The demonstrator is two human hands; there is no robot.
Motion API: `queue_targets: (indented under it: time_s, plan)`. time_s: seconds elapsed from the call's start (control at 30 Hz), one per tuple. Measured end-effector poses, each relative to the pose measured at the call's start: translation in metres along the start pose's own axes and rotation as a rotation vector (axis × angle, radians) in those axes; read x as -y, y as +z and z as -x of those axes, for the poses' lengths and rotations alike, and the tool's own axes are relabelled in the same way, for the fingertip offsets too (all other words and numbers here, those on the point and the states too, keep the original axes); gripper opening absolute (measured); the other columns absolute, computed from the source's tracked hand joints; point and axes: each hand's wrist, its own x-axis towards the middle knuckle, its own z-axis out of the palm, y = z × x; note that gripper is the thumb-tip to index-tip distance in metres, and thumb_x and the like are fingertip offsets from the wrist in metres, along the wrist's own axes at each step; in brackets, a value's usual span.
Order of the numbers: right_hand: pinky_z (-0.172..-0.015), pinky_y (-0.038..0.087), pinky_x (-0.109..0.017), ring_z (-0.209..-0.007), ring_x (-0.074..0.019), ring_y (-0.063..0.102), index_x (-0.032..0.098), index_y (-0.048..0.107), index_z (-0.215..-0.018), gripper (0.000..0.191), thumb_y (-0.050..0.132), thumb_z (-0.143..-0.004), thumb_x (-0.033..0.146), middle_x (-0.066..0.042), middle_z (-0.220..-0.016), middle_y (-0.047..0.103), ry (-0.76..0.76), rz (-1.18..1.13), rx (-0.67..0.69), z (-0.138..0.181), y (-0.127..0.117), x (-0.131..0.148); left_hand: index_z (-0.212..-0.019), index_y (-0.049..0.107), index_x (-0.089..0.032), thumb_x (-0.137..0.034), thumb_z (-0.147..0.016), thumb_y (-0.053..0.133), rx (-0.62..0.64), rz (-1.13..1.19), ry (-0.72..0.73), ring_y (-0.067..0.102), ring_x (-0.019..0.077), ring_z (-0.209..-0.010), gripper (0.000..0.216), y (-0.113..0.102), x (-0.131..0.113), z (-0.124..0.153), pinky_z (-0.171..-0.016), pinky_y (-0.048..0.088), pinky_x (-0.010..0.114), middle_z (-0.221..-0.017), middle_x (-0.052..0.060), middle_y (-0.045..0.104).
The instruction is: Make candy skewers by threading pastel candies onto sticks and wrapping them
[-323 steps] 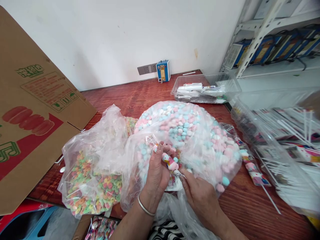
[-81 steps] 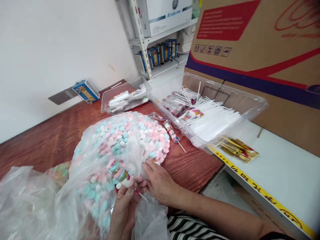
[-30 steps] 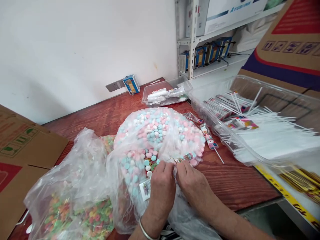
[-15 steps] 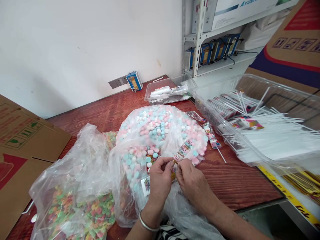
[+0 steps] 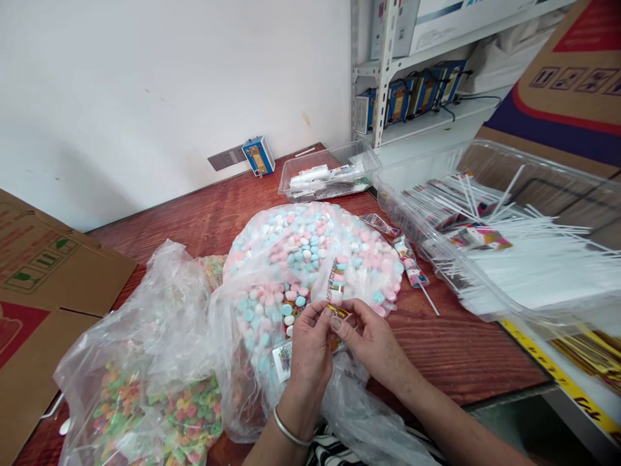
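Swung upright since earlier, the candy packet (image 5: pixel 336 279) sits mid-frame; our left hand (image 5: pixel 311 340) and right hand (image 5: pixel 372 338) pinch its gold twist tie (image 5: pixel 338 310) between fingers, likely to steady it.

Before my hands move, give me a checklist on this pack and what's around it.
1. Pack upper end in view: ok, it sticks up beyond the fingertips.
2. Gold tie in hand: ok, at the fingertips of the left hand and right hand.
3. Tie fully twisted: cannot tell, fingers cover part of it.
4. Space under the hands uncluttered: not ok, the marshmallow bag and loose plastic crowd it.
5. Other pop apart from the hands: ok, it lies on the table.
6. Spare ties in view: ok, at the far right.
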Motion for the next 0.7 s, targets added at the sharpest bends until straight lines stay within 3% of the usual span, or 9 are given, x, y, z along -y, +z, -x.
queue_targets:
  time_s: [0.2,0.47,0.6,0.7]
  plan:
    - [-0.06,0.049,-0.028,-0.065,-0.0171,0.061,0.017,0.066,-0.082,0.025,0.064,-0.083,0.042,-0.002,-0.072,0.069,0.089,-0.182,-0.076,-0.008,0.006,-0.001,-0.092,0.066,-0.017,-0.027,-0.084,0.062,-0.026,-0.615,0.46,0.061,0.0156,-0.075,0.014,-0.009,0.008,0.0,-0.068,0.049,0.027,-0.083,0.004,0.067]
    - [-0.066,0.047,-0.027,-0.069,-0.017,0.057,0.016,0.068,-0.072,0.026,0.074,-0.074,0.041,-0.002,-0.069,0.067,0.145,-0.325,-0.177,-0.01,0.012,0.002,-0.092,0.063,-0.019,-0.01,-0.089,0.049,-0.051,-0.989,0.91,0.058,0.0172,-0.084,0.016,-0.004,0.008,0.001,-0.076,0.049,0.031,-0.086,0.004,0.061]
    - [-0.056,0.041,-0.024,-0.059,-0.0128,0.048,0.018,0.063,-0.066,0.029,0.075,-0.073,0.044,0.002,-0.062,0.058,0.179,-0.441,-0.171,-0.01,0.015,-0.002,-0.093,0.064,-0.019,-0.013,-0.09,0.051,-0.055,-0.958,0.887,0.059,0.0182,-0.088,0.015,-0.005,0.009,0.002,-0.08,0.049,0.034,-0.09,0.006,0.062]
    - [-0.046,0.03,-0.022,-0.049,-0.0088,0.036,0.019,0.058,-0.067,0.032,0.073,-0.073,0.046,0.006,-0.057,0.049,0.21,-0.512,-0.143,-0.01,0.015,-0.003,-0.096,0.063,-0.019,-0.021,-0.091,0.054,-0.003,-0.737,0.671,0.06,0.0175,-0.086,0.01,-0.007,0.012,0.001,-0.079,0.049,0.033,-0.091,0.005,0.063]
